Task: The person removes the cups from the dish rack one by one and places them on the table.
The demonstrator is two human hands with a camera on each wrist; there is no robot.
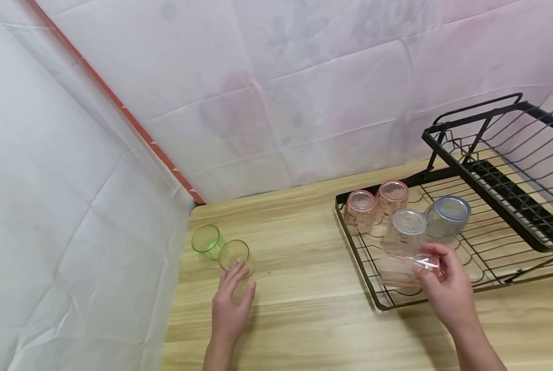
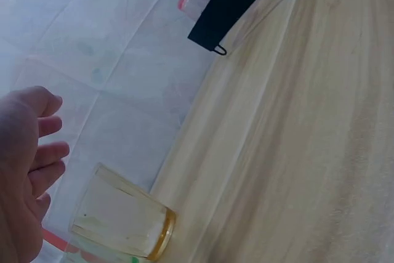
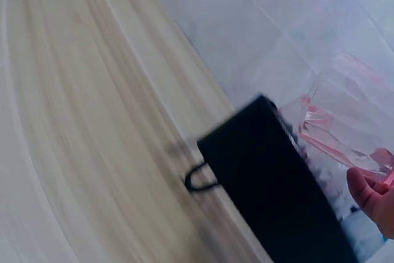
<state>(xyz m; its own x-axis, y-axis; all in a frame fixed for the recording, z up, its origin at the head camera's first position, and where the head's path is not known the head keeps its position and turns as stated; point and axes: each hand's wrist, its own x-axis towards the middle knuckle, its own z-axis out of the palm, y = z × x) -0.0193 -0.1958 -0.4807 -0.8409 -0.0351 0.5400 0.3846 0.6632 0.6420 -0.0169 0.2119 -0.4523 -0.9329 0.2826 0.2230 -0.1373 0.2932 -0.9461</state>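
In the head view my right hand (image 1: 449, 288) grips a pink-tinted clear glass (image 1: 399, 273) by one end, fingers and thumb around it. This glass lies nearly sideways over the front left part of the black dish rack (image 1: 359, 260). The right wrist view shows the same glass (image 3: 345, 118) above the rack's dark side. On the left, my left hand (image 1: 230, 309) has loosely bent fingers and holds nothing. Its fingertips overlap the rim of a yellow glass (image 1: 234, 251) standing upright; the left wrist view shows the hand beside that glass (image 2: 117, 214). A green glass (image 1: 206, 240) stands just behind it.
Upside down in the rack are two pink glasses (image 1: 360, 214) (image 1: 392, 198), a clear glass (image 1: 408, 224) and a bluish glass (image 1: 450, 214). A raised wire tier (image 1: 499, 170) rises at the rack's right. White sheeting (image 1: 239, 103) walls the table's back and left.
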